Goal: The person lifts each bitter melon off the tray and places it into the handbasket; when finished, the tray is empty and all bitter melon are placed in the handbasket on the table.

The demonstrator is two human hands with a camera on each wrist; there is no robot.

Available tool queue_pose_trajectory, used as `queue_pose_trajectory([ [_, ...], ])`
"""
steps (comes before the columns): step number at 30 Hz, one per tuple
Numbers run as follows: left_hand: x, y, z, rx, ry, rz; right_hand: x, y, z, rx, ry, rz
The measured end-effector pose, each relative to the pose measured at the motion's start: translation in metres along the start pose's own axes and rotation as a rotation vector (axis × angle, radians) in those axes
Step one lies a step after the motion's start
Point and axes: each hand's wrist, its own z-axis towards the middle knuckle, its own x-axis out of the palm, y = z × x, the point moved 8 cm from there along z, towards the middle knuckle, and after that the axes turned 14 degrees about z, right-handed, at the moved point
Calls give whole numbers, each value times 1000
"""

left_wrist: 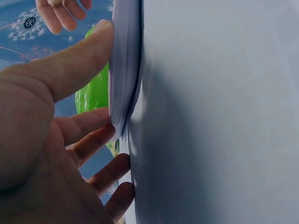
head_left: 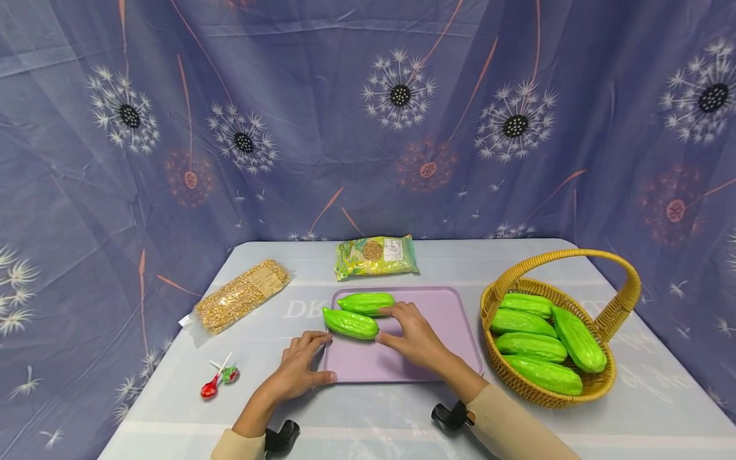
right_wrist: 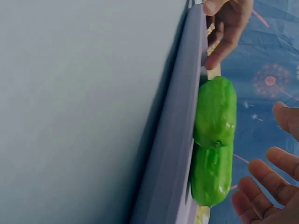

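Note:
Two glossy green ridged gourds lie side by side on the left part of a lilac tray: the front one (head_left: pixel 351 324) and the back one (head_left: pixel 365 303). My right hand (head_left: pixel 411 332) is over the tray at their right ends, fingers spread. In the right wrist view, a gap shows between those fingers (right_wrist: pixel 268 179) and the gourds (right_wrist: pixel 216 112). At the front left corner of the tray (head_left: pixel 397 367), my left hand (head_left: pixel 299 367) touches the rim, thumb at the front edge and fingers along the left side. The left wrist view shows its thumb and forefinger against the rim (left_wrist: pixel 122 70).
A wicker basket (head_left: pixel 546 399) with a tall handle stands right of the tray, holding several similar gourds (head_left: pixel 531 345). Behind the tray lies a green-yellow packet (head_left: pixel 376 257). To the left are a clear bag of yellowish kernels (head_left: pixel 236 300) and two lollipops (head_left: pixel 209 386).

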Motion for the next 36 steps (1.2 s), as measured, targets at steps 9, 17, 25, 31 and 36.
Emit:
queue_pose_trajectory([
  [9,0,-1,0,-2,3,-1,21,-3,15,-8,38,-42],
  [17,-1,-1,0,-5,9,0,38,-6,24,4,73,-108],
  [25,-1,-2,0,-11,8,-2,45,-7,27,29,102,-145],
  [31,-1,-2,0,-11,6,-4,44,-9,24,32,101,-136],
  [36,-1,-2,-1,-6,2,-3,39,-11,18,28,92,-120],
])
